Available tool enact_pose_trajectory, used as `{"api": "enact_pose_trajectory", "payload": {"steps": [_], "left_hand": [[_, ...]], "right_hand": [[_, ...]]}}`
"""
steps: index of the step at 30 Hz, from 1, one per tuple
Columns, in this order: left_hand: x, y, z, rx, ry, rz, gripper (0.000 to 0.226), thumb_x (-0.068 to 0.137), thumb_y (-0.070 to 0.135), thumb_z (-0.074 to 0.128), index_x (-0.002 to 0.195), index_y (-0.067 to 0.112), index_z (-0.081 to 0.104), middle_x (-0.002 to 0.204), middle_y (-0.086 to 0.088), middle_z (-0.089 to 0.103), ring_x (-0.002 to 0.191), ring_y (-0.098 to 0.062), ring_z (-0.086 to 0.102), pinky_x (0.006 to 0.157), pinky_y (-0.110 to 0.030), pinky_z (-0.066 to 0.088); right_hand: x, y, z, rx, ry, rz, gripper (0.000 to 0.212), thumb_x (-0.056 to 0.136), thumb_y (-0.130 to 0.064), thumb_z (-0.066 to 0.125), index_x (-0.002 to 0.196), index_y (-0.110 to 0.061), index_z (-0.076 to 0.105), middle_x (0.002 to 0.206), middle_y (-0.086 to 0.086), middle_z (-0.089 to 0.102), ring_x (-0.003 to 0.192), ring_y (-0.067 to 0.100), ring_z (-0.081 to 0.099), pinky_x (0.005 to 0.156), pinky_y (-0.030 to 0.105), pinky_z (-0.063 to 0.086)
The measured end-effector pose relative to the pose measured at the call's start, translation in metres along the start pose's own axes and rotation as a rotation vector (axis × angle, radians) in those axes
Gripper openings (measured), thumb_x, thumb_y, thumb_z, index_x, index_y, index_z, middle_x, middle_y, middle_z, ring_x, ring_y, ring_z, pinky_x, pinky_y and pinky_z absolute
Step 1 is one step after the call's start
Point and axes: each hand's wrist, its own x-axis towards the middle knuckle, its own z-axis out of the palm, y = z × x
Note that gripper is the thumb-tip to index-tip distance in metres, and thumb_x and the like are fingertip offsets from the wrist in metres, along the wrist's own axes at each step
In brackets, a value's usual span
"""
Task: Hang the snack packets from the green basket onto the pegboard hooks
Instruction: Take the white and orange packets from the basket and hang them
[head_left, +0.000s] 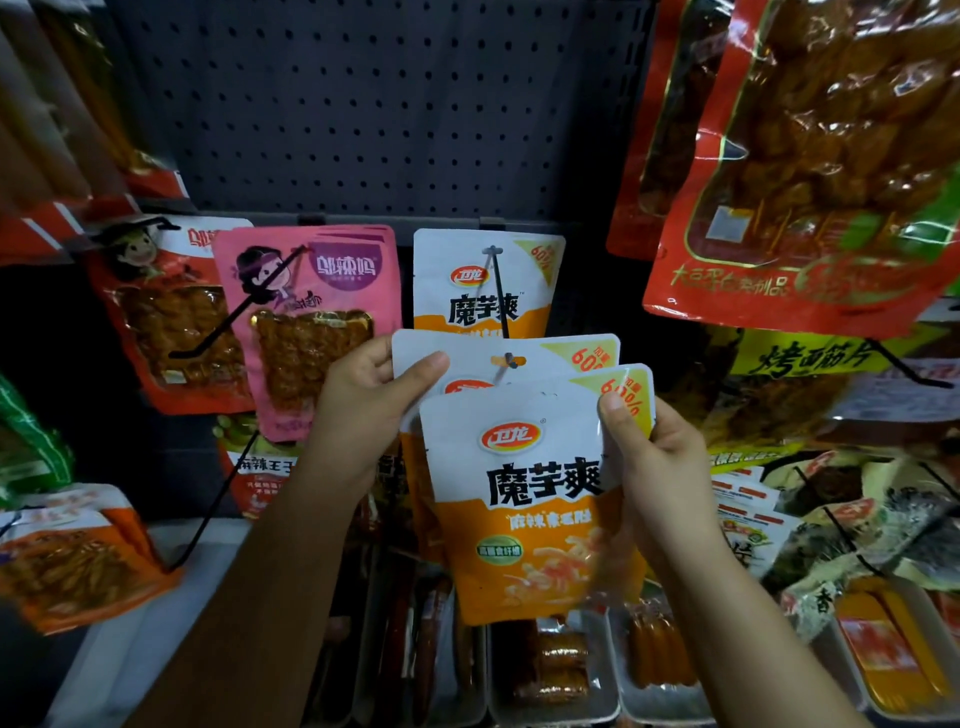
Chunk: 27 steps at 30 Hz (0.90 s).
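Three white-and-orange snack packets are fanned out in front of me. My left hand (371, 400) pinches the top left corner of the rear packet (545, 351), whose hang hole sits on the tip of a black hook (500, 306). My right hand (652, 457) grips the right edges of the front packet (524, 499) and the middle packet (626, 387). One more packet of the same kind (483, 280) hangs further back on that hook against the dark pegboard (363, 104). The green basket is out of view.
Pink (311, 322) and red (171, 322) snack packets hang on hooks to the left. Large red bags (810, 171) hang at upper right, with yellow and dark packets below them. White trays of sausages (550, 670) line the shelf underneath. An orange packet (72, 561) hangs at lower left.
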Motion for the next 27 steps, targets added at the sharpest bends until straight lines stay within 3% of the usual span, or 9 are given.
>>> {"api": "enact_pose_trajectory", "payload": {"steps": [1,3,5,7,9,14,18,22,27], "left_hand": [[0.005,-0.001,-0.003,0.021,-0.004,0.003,0.015,0.085,0.017,0.066,0.099,0.020,0.070,0.089,0.004,0.076,0.074,-0.008,0.071,0.057,-0.017,0.052],[0.019,-0.003,-0.007,0.096,0.001,0.032,0.016,0.086,0.015,0.066,0.100,0.021,0.070,0.091,0.009,0.075,0.080,-0.006,0.071,0.062,-0.015,0.052],[0.033,-0.002,-0.008,0.170,0.015,0.071,0.015,0.086,0.013,0.065,0.094,0.025,0.069,0.079,0.018,0.074,0.070,0.003,0.068,0.059,-0.009,0.049],[0.048,-0.002,-0.007,0.234,0.030,0.095,0.015,0.087,0.013,0.065,0.089,0.028,0.067,0.071,0.021,0.071,0.063,0.006,0.065,0.055,-0.008,0.047],[0.064,-0.005,-0.007,0.313,0.057,0.113,0.010,0.087,0.017,0.065,0.088,0.027,0.066,0.069,0.017,0.070,0.063,0.005,0.065,0.055,-0.010,0.048],[0.104,-0.008,-0.002,0.567,0.170,0.180,0.009,0.086,0.026,0.066,0.087,0.018,0.061,0.076,0.013,0.061,0.067,0.002,0.058,0.054,-0.012,0.042],[0.133,-0.012,0.005,0.663,0.241,0.224,0.014,0.085,0.024,0.067,0.084,0.011,0.061,0.074,0.005,0.059,0.063,-0.007,0.052,0.054,-0.015,0.038],[0.153,-0.017,0.012,0.710,0.321,0.235,0.017,0.085,0.025,0.067,0.086,0.009,0.063,0.078,0.004,0.061,0.069,-0.012,0.054,0.053,-0.020,0.034],[0.166,-0.021,0.017,0.741,0.363,0.222,0.020,0.086,0.025,0.065,0.091,0.006,0.065,0.091,-0.007,0.069,0.075,-0.016,0.057,0.063,-0.024,0.039]], "right_hand": [[0.004,0.000,0.001,0.001,0.010,0.019,0.017,0.093,-0.028,0.058,0.087,-0.021,0.073,0.090,0.020,0.072,0.091,0.051,0.062,0.077,0.066,0.049],[0.016,0.001,0.005,-0.031,0.022,0.033,0.019,0.093,-0.028,0.058,0.084,-0.020,0.071,0.080,0.007,0.075,0.079,0.030,0.070,0.068,0.039,0.058],[0.030,0.001,0.010,-0.084,0.034,0.028,0.021,0.094,-0.028,0.057,0.079,-0.018,0.068,0.071,0.015,0.068,0.066,0.020,0.060,0.051,0.022,0.047],[0.046,0.002,0.017,-0.108,0.052,0.026,0.023,0.094,-0.026,0.057,0.079,-0.011,0.067,0.078,0.026,0.067,0.060,0.030,0.059,0.052,0.024,0.044],[0.063,0.006,0.025,-0.144,0.095,0.023,0.027,0.093,-0.026,0.058,0.082,-0.003,0.065,0.085,0.029,0.068,0.068,0.037,0.065,0.062,0.034,0.050],[0.110,0.021,0.040,-0.288,0.195,0.082,0.029,0.088,-0.034,0.061,0.064,-0.021,0.056,0.070,0.002,0.063,0.077,0.028,0.064,0.075,0.044,0.052],[0.146,0.030,0.054,-0.350,0.218,0.122,0.031,0.088,-0.038,0.059,0.063,-0.019,0.058,0.075,0.006,0.067,0.082,0.034,0.067,0.073,0.041,0.052],[0.174,0.038,0.063,-0.479,0.249,0.107,0.033,0.089,-0.044,0.054,0.080,-0.015,0.067,0.091,0.015,0.072,0.090,0.034,0.066,0.071,0.037,0.047],[0.187,0.038,0.069,-0.528,0.299,0.117,0.050,0.090,-0.048,0.049,0.055,-0.013,0.056,0.074,0.011,0.069,0.081,0.033,0.067,0.063,0.030,0.040]]}}
